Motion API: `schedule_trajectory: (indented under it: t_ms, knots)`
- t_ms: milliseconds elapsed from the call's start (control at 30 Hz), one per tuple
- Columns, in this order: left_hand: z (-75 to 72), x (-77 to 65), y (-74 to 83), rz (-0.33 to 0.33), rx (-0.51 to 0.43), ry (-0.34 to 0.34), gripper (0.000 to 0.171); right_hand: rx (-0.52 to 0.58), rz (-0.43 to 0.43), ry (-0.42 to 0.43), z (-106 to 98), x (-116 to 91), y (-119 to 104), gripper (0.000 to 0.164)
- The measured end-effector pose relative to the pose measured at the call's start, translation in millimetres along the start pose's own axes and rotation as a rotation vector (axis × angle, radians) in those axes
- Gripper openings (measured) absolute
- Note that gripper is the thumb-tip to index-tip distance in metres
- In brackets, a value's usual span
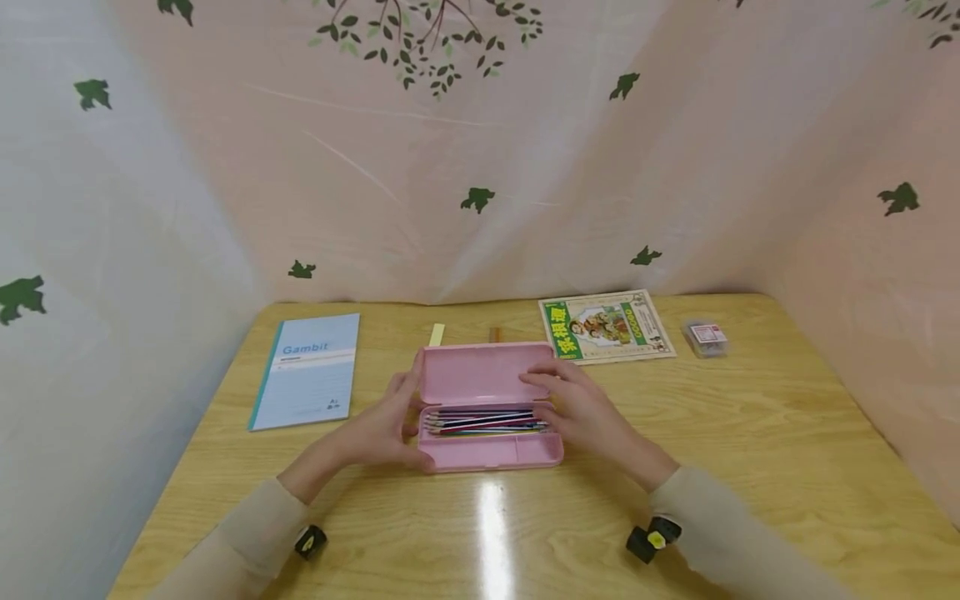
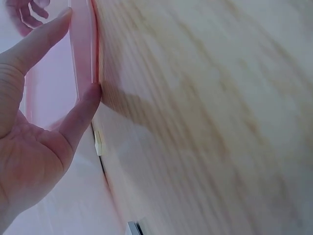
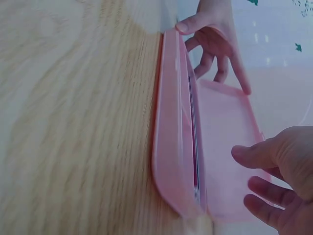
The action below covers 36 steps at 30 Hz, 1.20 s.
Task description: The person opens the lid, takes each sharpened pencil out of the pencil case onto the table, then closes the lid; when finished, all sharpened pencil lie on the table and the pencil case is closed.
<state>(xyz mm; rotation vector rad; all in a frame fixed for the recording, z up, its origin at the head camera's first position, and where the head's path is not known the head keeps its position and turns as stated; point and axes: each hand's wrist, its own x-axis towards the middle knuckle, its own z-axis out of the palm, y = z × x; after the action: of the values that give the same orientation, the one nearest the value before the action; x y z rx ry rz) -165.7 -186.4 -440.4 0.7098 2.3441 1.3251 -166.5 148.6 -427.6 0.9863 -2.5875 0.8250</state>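
Observation:
An opened pink pencil case (image 1: 465,454) lies at the middle of the table with its lid (image 1: 472,375) raised at the back. Several pencils (image 1: 480,423) lie lengthwise in its rear compartment. At the case's left end is my left hand (image 1: 382,425), its thumb on the front corner and its outstretched index finger on the lid's edge; the right wrist view shows this spread. My right hand (image 1: 588,412) hovers by the right end, fingers extended over the lid's inside and the pencils' ends. Whether those fingertips (image 3: 242,152) touch the lid, I cannot tell.
A blue notebook (image 1: 315,371) lies at the left. Behind the lid are a pale yellow strip (image 1: 437,335) and a brown piece (image 1: 495,334). A green-and-yellow booklet (image 1: 607,327) and a small clear box (image 1: 706,338) lie at the back right. Printed cloth (image 1: 390,217) hangs behind the table.

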Motion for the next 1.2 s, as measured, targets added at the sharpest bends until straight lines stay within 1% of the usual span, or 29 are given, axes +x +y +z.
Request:
schedule_trajectory:
  t_ms: [100, 167, 233, 333, 433, 567, 700, 833, 1000, 1133, 1200]
  knots:
    - [-1.4, -0.4, 0.0, -0.009, 0.023, 0.000, 0.155, -0.049, -0.078, -0.034, 8.3, 12.2, -7.6, 0.042]
    - [-1.7, -0.2, 0.5, -0.004, 0.031, -0.004, 0.155, -0.068, -0.105, -0.062, 13.3, 18.0, -10.6, 0.039]
    - [-1.7, 0.2, 0.9, 0.005, 0.035, -0.006, 0.155, -0.083, -0.112, -0.090, 17.8, 22.1, -12.1, 0.036]
    - [-1.1, 1.6, 1.2, 0.010, 0.028, -0.012, 0.155, -0.089, -0.103, -0.131, 21.4, 25.3, -13.6, 0.031]
    - [-0.4, 3.3, 1.7, 0.009, 0.026, -0.019, 0.156, -0.069, -0.074, -0.180, 23.3, 25.7, -13.4, 0.028]
    - [-0.1, 5.0, 3.0, -0.012, 0.030, -0.026, 0.157, -0.039, -0.032, -0.234, 25.5, 25.7, -11.4, 0.026]
    - [-0.9, 6.0, 2.9, -0.015, 0.040, -0.021, 0.158, -0.055, -0.019, -0.243, 27.0, 26.6, -10.1, 0.026]
    - [-1.9, 6.2, 1.8, -0.011, 0.070, -0.018, 0.158, -0.083, -0.015, -0.249, 27.9, 26.4, -10.7, 0.027]
    - [-3.4, 5.2, 0.8, -0.016, 0.085, -0.016, 0.155, -0.085, 0.000, -0.276, 28.9, 26.8, -12.3, 0.029]
    - [-3.6, 5.7, 1.1, -0.012, 0.084, -0.014, 0.154, -0.081, -0.008, -0.265, 30.5, 27.2, -11.9, 0.029]
    - [-3.6, 5.8, 1.3, -0.012, 0.086, -0.013, 0.154, -0.080, -0.015, -0.254, 31.7, 26.9, -11.6, 0.026]
